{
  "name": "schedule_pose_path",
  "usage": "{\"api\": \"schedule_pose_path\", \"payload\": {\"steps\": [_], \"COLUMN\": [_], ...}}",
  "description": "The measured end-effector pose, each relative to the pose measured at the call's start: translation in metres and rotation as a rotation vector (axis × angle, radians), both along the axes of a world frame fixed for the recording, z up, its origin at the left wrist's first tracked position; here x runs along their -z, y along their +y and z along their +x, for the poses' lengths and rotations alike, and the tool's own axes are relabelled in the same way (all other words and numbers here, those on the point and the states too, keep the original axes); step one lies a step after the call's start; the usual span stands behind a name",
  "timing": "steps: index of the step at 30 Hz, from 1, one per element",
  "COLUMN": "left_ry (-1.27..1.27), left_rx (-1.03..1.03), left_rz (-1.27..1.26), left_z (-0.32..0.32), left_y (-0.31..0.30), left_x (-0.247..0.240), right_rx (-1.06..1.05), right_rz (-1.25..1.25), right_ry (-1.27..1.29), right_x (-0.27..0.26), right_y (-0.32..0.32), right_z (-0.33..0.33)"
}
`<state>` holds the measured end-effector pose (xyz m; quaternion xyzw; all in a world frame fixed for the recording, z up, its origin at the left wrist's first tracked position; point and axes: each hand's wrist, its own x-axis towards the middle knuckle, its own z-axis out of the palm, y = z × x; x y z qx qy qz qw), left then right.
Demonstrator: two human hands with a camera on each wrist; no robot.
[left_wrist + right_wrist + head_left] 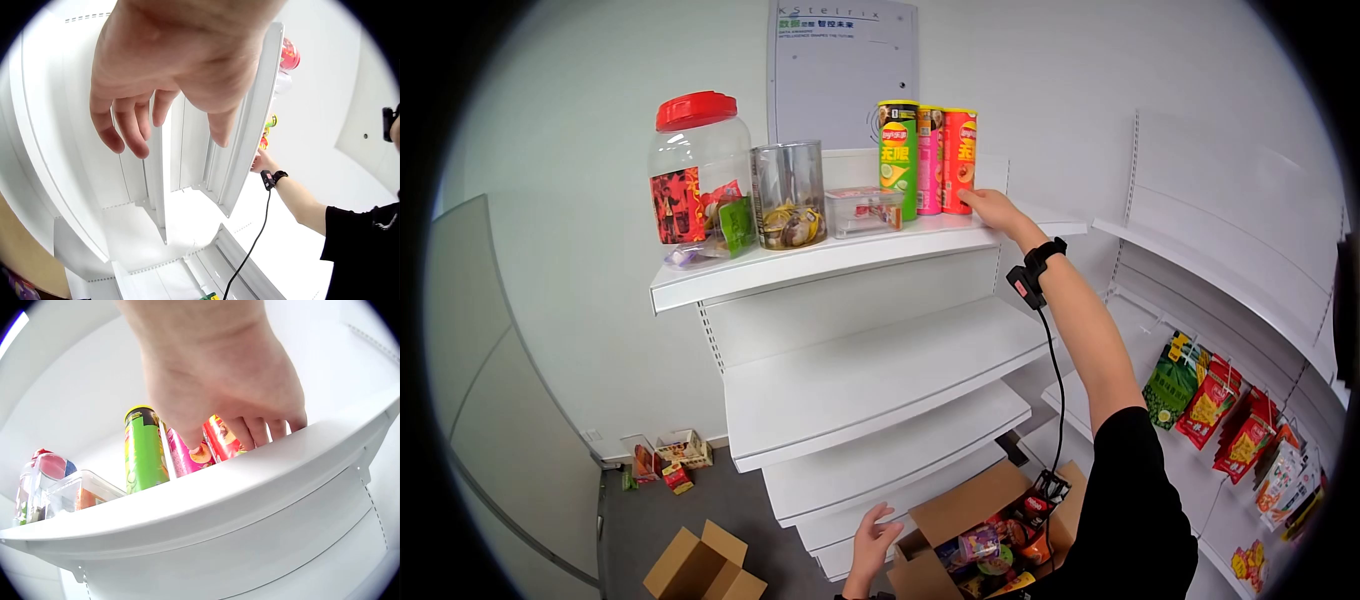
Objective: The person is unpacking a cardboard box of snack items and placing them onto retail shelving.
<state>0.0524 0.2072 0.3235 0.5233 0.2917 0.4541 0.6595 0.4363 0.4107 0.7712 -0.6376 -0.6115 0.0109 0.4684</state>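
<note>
On the top shelf [820,262], my right hand [1000,212] is at the red potato chip can [960,150], which stands upright at the right end of a row. In the right wrist view its thumb lies at one side of the red can [220,439] and the fingers at the other. Beside it stand a pink chip can [929,165] and a green chip can [897,165]. My left hand [874,540] hangs low in front of the lower shelves, holding nothing, its fingers loosely bent in the left wrist view.
Left of the cans stand a clear plastic box [865,213], a clear canister [788,190] and a red-lidded jar [700,150]. Below, a carton [960,500] holds snacks; an open carton [700,565] sits on the floor. Snack bags [1210,400] hang at right. A cable [1057,400] trails from the right wrist.
</note>
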Motion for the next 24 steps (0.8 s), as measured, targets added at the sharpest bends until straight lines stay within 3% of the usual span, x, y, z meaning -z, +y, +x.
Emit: {"api": "schedule_pose_path", "payload": {"steps": [9, 18, 24], "left_ry": [0.012, 0.060, 0.086], "left_rx": [0.087, 0.192, 0.246], "left_rz": [-0.033, -0.042, -0.062], "left_z": [0.009, 0.023, 0.033], "left_y": [-0.012, -0.019, -0.029], "left_x": [-0.003, 0.002, 0.006], "right_rx": [0.161, 0.037, -0.057], "right_rz": [0.148, 0.288, 0.125], "right_ry": [-0.032, 0.249, 0.304], "right_x": [0.019, 0.068, 0.122], "right_y": [-0.054, -0.119, -0.179], "right_z": [0.009, 0.026, 0.028]}}
